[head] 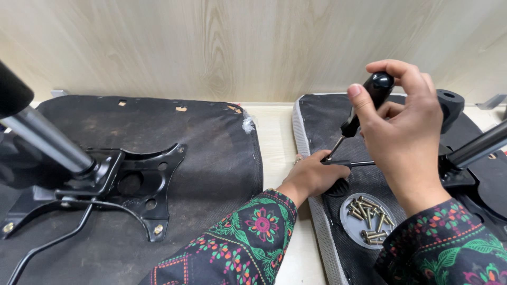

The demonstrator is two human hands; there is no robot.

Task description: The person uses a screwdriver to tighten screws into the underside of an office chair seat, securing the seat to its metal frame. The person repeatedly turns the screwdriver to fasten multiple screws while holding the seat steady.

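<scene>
My right hand (404,124) grips the black handle of a screwdriver (364,105), held tilted with its tip pointing down-left. My left hand (314,177) rests on the upturned right chair seat (322,113), fingers closed near the screwdriver tip and around a thin black lever (356,163); what exactly it pinches is hidden. A grey round lid (351,221) holding several brass screws (369,216) lies on that seat below my hands.
A second upturned black seat (211,137) lies at left with a black metal mounting plate (137,182), a grey gas cylinder (47,140) and a cable. Another cylinder (478,148) and black knob (451,103) stand at right. A light wooden wall rises behind.
</scene>
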